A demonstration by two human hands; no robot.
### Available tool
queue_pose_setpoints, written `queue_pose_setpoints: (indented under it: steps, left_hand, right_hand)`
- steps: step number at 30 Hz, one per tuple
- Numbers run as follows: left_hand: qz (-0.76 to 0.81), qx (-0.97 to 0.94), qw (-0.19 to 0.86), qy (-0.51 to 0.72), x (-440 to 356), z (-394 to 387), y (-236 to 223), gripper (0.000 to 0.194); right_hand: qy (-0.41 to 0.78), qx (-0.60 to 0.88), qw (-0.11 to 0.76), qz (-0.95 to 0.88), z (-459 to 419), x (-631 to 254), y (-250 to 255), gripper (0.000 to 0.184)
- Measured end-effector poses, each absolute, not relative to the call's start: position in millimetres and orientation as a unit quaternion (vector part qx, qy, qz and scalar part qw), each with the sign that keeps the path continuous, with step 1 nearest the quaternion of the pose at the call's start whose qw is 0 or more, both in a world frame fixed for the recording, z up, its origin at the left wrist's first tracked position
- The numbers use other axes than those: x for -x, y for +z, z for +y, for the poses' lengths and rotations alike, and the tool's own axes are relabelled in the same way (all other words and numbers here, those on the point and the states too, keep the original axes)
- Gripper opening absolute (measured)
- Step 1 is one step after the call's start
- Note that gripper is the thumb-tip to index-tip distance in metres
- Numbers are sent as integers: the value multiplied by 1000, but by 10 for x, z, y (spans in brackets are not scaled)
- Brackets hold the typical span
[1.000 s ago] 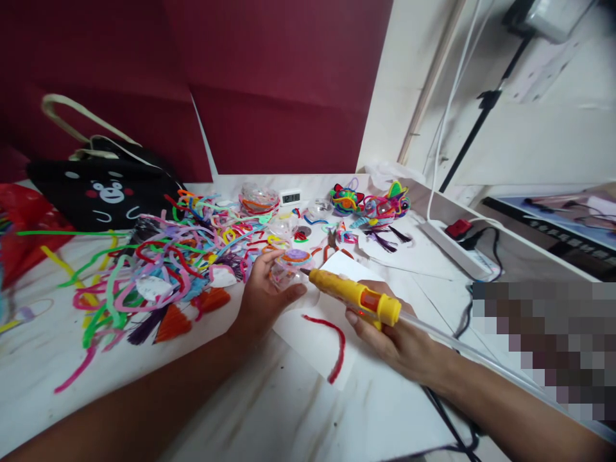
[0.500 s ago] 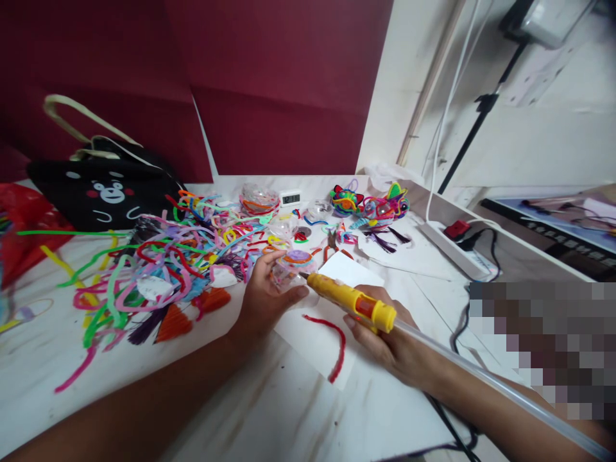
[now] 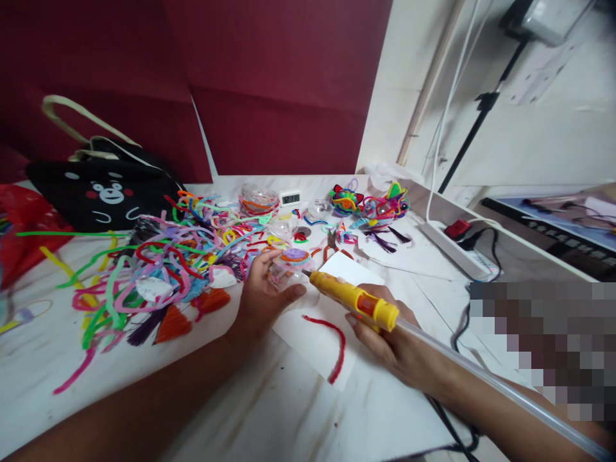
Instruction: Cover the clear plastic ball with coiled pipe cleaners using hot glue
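Observation:
My left hand (image 3: pixel 262 298) is closed around a small clear plastic ball (image 3: pixel 291 264) wound with purple and orange pipe cleaner. My right hand (image 3: pixel 392 340) grips a yellow glue gun (image 3: pixel 353 298) with a clear glue stick trailing back from it. The gun's nozzle touches the ball on its right side. Both hands hover over a white sheet of paper (image 3: pixel 317 333), on which a curved red pipe cleaner (image 3: pixel 334 343) lies just below the gun.
A big tangle of coloured pipe cleaners (image 3: pixel 163 263) covers the table to the left. A black bear-face bag (image 3: pixel 103 192) stands behind it. Finished colourful balls (image 3: pixel 370 205), a small digital clock (image 3: pixel 290 197) and pliers (image 3: pixel 331 242) lie farther back. A power strip (image 3: pixel 459 247) sits at right.
The glue gun's nozzle has stayed against the ball; both hands shifted only slightly.

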State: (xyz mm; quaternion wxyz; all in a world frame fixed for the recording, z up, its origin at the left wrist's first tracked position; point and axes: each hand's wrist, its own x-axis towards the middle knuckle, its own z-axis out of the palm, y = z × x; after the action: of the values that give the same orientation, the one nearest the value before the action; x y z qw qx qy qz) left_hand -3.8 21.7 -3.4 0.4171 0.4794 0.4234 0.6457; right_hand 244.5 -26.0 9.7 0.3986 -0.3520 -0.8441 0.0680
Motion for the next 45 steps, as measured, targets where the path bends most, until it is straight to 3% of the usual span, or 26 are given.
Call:
queue_pose_setpoints:
  steps: [45]
  left_hand:
    - [417, -487, 420, 642, 55, 219, -55, 86]
  right_hand:
    - [66, 355, 388, -848, -296, -2424, 139, 21]
